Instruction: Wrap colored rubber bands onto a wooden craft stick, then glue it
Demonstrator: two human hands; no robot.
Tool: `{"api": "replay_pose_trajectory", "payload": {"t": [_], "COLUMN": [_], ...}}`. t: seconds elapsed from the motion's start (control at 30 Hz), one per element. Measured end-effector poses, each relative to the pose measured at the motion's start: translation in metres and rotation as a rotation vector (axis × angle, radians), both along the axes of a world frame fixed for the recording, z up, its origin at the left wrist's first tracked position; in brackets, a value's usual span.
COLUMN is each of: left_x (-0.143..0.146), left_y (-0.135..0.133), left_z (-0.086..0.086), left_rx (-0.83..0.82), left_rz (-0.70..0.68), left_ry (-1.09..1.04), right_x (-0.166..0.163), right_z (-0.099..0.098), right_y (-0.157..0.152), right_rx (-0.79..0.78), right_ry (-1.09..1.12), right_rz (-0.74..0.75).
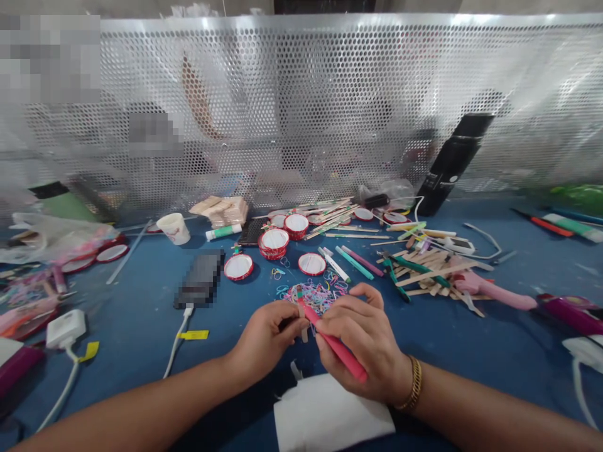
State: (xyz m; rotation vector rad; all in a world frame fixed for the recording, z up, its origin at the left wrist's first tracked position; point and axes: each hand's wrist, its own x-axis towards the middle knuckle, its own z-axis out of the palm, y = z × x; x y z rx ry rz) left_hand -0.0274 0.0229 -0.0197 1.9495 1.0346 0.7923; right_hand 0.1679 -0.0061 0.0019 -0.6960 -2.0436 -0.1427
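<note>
Head cam: L hand (pixel 268 333) pinches a small wood stick (pixel 302 310) w/ a coloured top end, held roughly upright btwn thumb & fingers, while R hand (pixel 367 339) grips a pink pen (pixel 348 359), its tip right by the stick's upper part (can't tell if touching). Stick is above the blue table (pixel 254 285), just this side of a pile of coloured rubber bands (pixel 325 295), w/ a white cloth (pixel 334 417) nr R wrist. Farther back: red-rimmed white discs (pixel 239 267), some stacked, & loose sticks (pixel 426 270) off to the R.
</note>
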Motion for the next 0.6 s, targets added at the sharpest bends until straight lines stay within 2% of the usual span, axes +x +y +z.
{"api": "replay_pose_trajectory", "payload": {"t": [0.27,0.6], "left_x": [0.0001,0.0021], "left_y": [0.0009,0.0013], "left_z": [-0.0025,-0.0023], "left_rx": [-0.02,-0.011], "left_rz": [0.008,0.02], "left_ry": [-0.014,-0.028], "right_x": [-0.0012,-0.0022], "right_z": [0.0022,0.0052], "right_y": [-0.0048,-0.0041], "right_rx": [0.0,0.03], "right_ry": [0.035,0.036], "right_rz": [0.022,-0.02]}}
